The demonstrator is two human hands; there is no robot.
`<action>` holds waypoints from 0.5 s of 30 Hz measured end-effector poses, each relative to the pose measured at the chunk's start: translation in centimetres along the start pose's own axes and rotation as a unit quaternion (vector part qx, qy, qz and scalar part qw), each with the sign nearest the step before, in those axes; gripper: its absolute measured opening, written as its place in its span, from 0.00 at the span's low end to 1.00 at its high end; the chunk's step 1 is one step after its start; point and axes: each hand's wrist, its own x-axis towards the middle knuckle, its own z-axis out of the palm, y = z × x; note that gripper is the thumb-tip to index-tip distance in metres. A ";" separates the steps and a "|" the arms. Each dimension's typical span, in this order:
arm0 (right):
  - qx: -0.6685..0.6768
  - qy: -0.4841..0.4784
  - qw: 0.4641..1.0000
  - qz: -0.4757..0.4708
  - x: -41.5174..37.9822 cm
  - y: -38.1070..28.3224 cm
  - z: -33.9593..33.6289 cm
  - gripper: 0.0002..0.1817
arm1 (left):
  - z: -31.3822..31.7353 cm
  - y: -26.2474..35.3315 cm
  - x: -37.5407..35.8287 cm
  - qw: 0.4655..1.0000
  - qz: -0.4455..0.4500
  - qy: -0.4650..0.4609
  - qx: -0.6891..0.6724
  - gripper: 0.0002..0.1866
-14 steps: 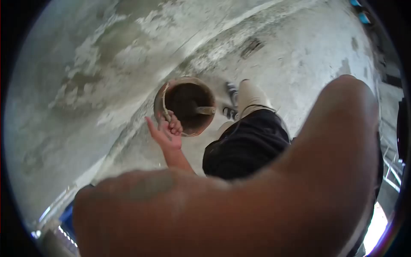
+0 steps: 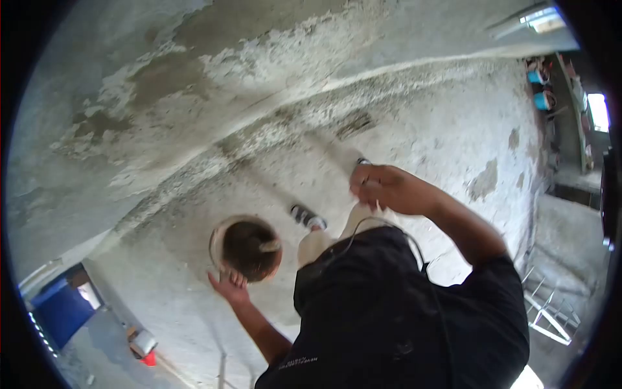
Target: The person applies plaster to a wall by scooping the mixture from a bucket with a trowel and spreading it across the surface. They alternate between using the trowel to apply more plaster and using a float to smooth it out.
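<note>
Grey concrete floor (image 2: pixel 440 136) lies under a round bucket (image 2: pixel 277 266), which stands upright just left of the person's nearer striped shoe (image 2: pixel 308 217). Dark stuff (image 2: pixel 241 249) lies inside the bucket, and a pale tool end (image 2: pixel 269 246) shows at its right side. A thin handle (image 2: pixel 212 243) curves along the bucket's left edge and runs down toward the left hand (image 2: pixel 230 287).

That hand is at the bucket's near edge, thumb stretched out to the side and fingers bent at the rim; I cannot tell whether they close on the handle. The right hand (image 2: pixel 389 188) hangs in the air, well apart from the bucket on its right side and a little beyond it, slightly blurred, with fingers loosely bent and free. It shows over the person's leg.

Right of the bucket and nearer is the person's black shirt (image 2: pixel 402 318). Beyond the bucket rises a patchy wall (image 2: pixel 162 84) with a rough strip along its foot. Far to the bucket's right are a blue pail (image 2: pixel 543 100) and a white metal frame (image 2: pixel 549 318); left of the bucket and nearer, a blue sheet (image 2: pixel 61 311) and a red thing (image 2: pixel 149 358).
</note>
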 end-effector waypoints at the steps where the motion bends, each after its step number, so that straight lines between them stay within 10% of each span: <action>1: 0.039 0.085 0.995 0.022 2.8 5.9 -3.0 0.12 | -1.8 -1.7 0.4 0.999 -0.006 0.007 -0.034 0.36; 4: -0.318 0.181 0.922 0.122 12.4 27.0 -12.8 0.16 | -4.8 -7.3 -1.4 0.977 0.050 0.201 -0.055 0.29; 6: -0.538 -0.084 0.833 0.093 18.5 42.4 -19.6 0.23 | -6.2 -13.4 -3.2 0.939 0.117 0.320 -0.037 0.23; 9: -0.476 -0.033 0.836 0.272 24.7 55.2 -25.2 0.21 | -8.3 -23.0 -6.4 0.911 0.118 0.396 0.011 0.22; 15: -0.484 -0.028 0.788 0.380 35.4 60.5 -31.2 0.24 | -13.9 -36.2 -14.2 0.826 0.018 0.563 0.042 0.25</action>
